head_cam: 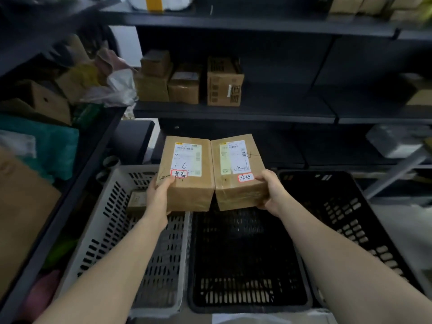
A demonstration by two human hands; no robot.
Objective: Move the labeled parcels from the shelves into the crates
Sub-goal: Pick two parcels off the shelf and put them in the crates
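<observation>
I hold two brown cardboard parcels side by side above the crates. My left hand (160, 191) grips the near left corner of the left parcel (187, 188), which bears a white label marked "1-6" and a red-edged sticker. My right hand (272, 191) grips the near right corner of the right parcel (236, 190), labeled in the same way. The two parcels touch along their inner edges. Below them stand a grey slotted crate (112, 218) on the left and a black crate (245, 258) in the middle. A small brown box (136, 201) lies inside the grey crate.
Several brown boxes (187, 85) stand on the dark shelf (233, 111) ahead. A second black crate (350, 213) sits at the right. The left shelving holds bags, cardboard and a teal bundle (56, 146). A grey wrapped parcel (395, 141) rests on the lower right shelf.
</observation>
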